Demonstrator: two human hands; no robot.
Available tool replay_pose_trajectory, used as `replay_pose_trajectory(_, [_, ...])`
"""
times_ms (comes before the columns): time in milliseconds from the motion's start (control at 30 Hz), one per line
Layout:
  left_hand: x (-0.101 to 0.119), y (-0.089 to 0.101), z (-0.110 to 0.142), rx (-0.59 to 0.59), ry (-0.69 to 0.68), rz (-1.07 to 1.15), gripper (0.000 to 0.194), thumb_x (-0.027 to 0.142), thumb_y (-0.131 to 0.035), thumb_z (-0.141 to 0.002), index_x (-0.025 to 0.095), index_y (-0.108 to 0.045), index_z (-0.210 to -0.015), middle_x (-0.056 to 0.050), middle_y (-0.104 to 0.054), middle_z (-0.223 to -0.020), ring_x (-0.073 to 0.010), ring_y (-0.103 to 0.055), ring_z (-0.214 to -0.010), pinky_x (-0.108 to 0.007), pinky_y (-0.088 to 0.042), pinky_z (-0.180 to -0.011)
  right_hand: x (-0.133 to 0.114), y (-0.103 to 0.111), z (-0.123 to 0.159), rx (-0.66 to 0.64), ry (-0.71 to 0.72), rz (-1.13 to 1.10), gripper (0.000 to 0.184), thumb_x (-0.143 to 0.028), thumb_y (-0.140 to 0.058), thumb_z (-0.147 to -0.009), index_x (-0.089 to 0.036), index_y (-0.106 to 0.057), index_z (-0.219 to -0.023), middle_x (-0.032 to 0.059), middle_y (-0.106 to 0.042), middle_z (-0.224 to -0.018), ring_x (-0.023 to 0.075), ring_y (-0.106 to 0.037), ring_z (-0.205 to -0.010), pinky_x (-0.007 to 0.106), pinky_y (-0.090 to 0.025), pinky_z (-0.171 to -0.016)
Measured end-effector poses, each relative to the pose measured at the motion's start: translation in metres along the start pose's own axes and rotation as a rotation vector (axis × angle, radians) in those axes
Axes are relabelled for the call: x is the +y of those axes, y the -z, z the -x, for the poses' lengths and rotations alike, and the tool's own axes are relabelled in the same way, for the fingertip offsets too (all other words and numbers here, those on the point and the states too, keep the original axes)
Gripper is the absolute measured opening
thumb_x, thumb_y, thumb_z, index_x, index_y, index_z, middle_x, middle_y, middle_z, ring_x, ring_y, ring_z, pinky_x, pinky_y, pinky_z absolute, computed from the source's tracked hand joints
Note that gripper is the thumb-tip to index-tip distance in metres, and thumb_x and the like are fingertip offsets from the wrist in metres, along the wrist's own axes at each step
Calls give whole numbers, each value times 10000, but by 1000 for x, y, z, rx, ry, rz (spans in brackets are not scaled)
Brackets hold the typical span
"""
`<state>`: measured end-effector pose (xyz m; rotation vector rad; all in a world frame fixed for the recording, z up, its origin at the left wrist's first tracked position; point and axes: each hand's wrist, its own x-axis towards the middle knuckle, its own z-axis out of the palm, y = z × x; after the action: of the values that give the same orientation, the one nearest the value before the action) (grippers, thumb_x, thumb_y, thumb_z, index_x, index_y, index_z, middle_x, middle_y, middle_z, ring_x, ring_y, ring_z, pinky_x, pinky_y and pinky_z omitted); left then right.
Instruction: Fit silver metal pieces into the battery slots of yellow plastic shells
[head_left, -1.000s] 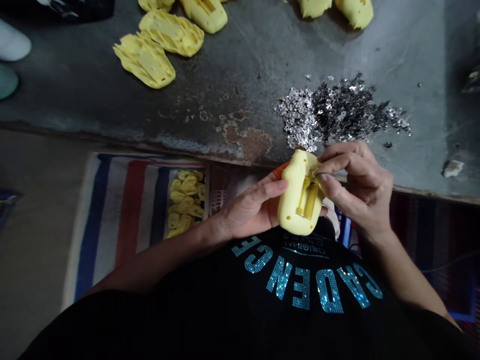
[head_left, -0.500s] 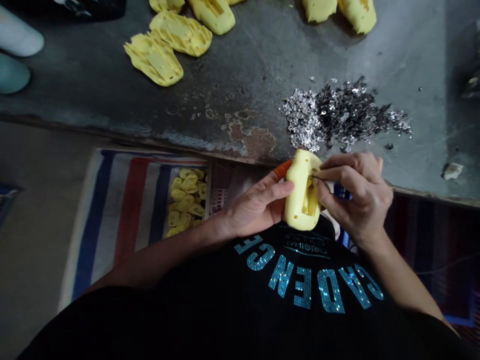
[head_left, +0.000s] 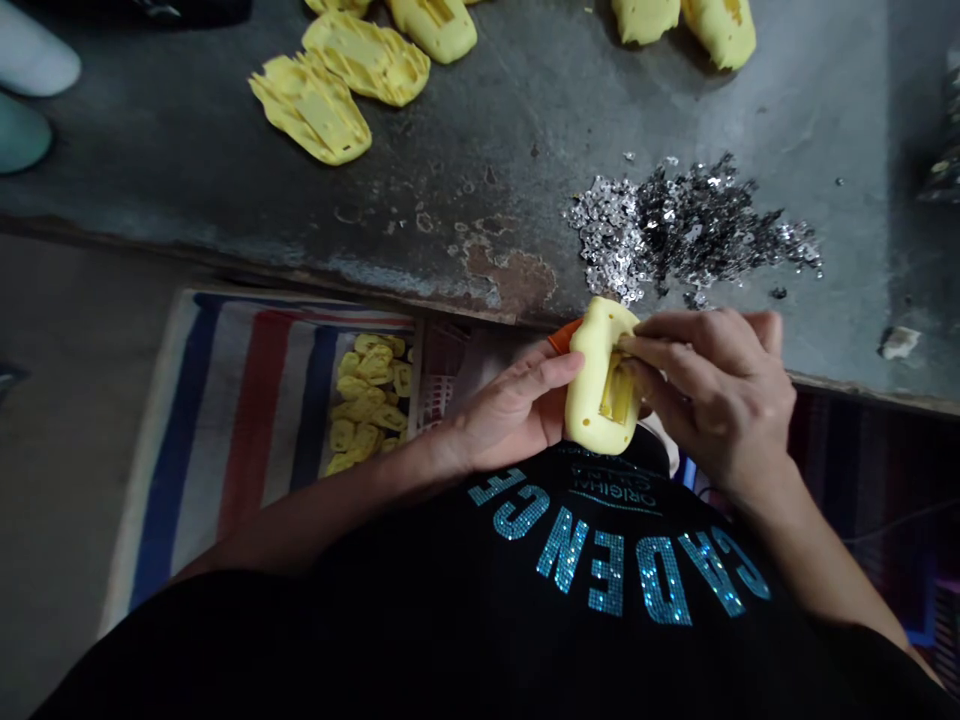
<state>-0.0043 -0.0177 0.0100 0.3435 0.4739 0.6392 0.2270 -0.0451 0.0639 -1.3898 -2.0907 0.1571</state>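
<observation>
While holding the yellow shell by its left side in the left hand, working the fingertips of the right hand at the bench-side end of the slot. Finding the shell between both hands, at the front edge of the bench, with long axis running from bench toward shirt. Reaching in from the right, roughly across that axis; lying nearer the slot with the right hand. Showing only a narrow spacing between right thumb and forefinger; not being able to tell of any small piece pinched there. Observing matte, rounded plastic with small round holes and straight troughs inside the oblong slot. Noting thin, glinting metal bits heaped loosely just beyond, on worn grey bench surface. Recording ribbed, ragged-edged halves farther left.
</observation>
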Motion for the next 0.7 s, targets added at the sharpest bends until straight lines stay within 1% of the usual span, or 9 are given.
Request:
replay_pose_trajectory(133, [2,-2,-1,-93,57,25,673,591,-947,-992,210,-759,-1513,-141,-896,-1375,-380,-852,-1332,-534,-647,-1229,6,4,3,99,-30,-46,223,-291,-763,-1132,-396,-876,-1292,37,-904,-1244,300,-817,-1037,547,-553,-956])
replay_pose_trajectory(267, [5,-3,-2,-125,73,-2,835,682,-919,-984,223,-690,-1644,-158,-876,-1446,-409,-829,-1395,-557,-647,-1237,10,-4,7,82,31,-60,236,-285,-752,-1117,-410,-891,-1261,32,-901,-1240,301,-781,-976,549,-549,-904])
replay_pose_trajectory(333, [5,-3,-2,-140,82,-15,903,714,-910,-979,241,-647,-1702,-158,-862,-1482,-409,-827,-1401,-530,-680,-1183,9,-10,8,81,63,-75,279,-264,-749,-1108,-425,-889,-1290,33,-904,-1253,308,-777,-979,547,-537,-881])
replay_pose_trajectory(400, [6,-2,-1,-140,88,-25,927,720,-907,-976,245,-631,-1722,-160,-856,-1492,-401,-838,-1378,-443,-732,-1026,7,-12,10,96,104,-98,311,-252,-755,-1103,-431,-886,-1320,38,-909,-1234,307,-780,-968,542,-537,-865])
replay_pose_trajectory(467, [6,-1,0,-118,92,-31,916,719,-914,-967,240,-650,-1702,-161,-861,-1479,-390,-850,-1349,-346,-727,-840,6,-11,9,111,91,-147,319,-239,-758,-1106,-426,-891,-1327,41,-905,-1201,298,-791,-970,535,-564,-872])
replay_pose_trajectory(500, [6,-1,1,-100,90,-35,904,716,-918,-964,232,-666,-1685,-162,-865,-1468,-388,-850,-1346,-326,-716,-800,6,-9,7,125,55,-190,309,-238,-762,-1108,-419,-896,-1320,42,-897,-1193,295,-799,-989,529,-588,-885])
replay_pose_trajectory(533, [6,-2,2,-80,84,-40,887,709,-922,-964,219,-683,-1664,-164,-869,-1456,-389,-847,-1348,-330,-718,-811,7,-6,4,132,4,-243,291,-247,-772,-1108,-409,-899,-1314,45,-888,-1199,293,-806,-1025,523,-616,-908])
replay_pose_trajectory(600, [5,-5,5,-39,48,-54,826,678,-937,-969,201,-721,-1608,-162,-872,-1447,-391,-837,-1362,-394,-734,-956,12,0,-4,93,-86,-359,251,-325,-829,-1090,-383,-891,-1326,57,-870,-1255,300,-811,-1119,504,-665,-953])
replay_pose_trajectory(700, [4,-12,10,18,-54,-109,684,595,-977,-968,232,-774,-1511,-132,-863,-1469,-373,-831,-1364,-480,-696,-1145,22,7,-21,-107,-93,-454,408,-486,-923,-1015,-338,-852,-1388,79,-851,-1326,308,-801,-1172,477,-696,-969])
